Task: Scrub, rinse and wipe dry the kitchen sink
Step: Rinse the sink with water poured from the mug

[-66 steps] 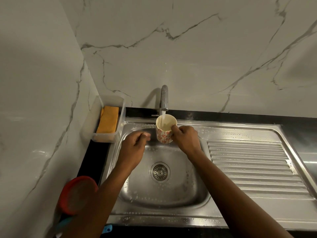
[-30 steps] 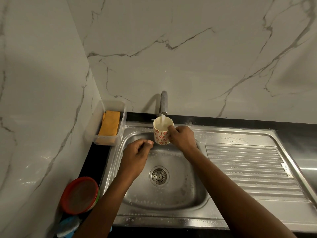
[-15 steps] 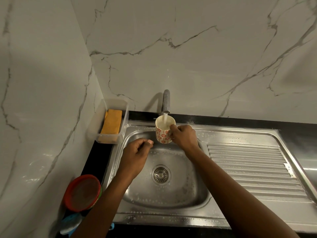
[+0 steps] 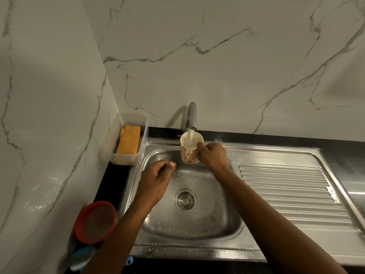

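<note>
A steel sink (image 4: 199,232) with a round drain (image 4: 185,200) lies below me, its basin dotted with water drops and suds. My right hand (image 4: 212,156) grips a white mug with red flowers (image 4: 188,153) under the tap (image 4: 192,116), and a stream of water runs into the mug. My left hand (image 4: 156,181) hovers over the basin's left side, fingers curled with the thumb against them, holding nothing that I can see.
A clear plastic tray (image 4: 126,141) with a yellow sponge (image 4: 128,142) stands at the sink's back left corner. A red-rimmed strainer (image 4: 94,222) and a blue item (image 4: 83,254) lie on the black counter at front left. The ribbed drainboard (image 4: 286,190) stretches right.
Both hands and the mug have stayed almost still while water keeps running into the mug. Only my view has shifted slightly.
</note>
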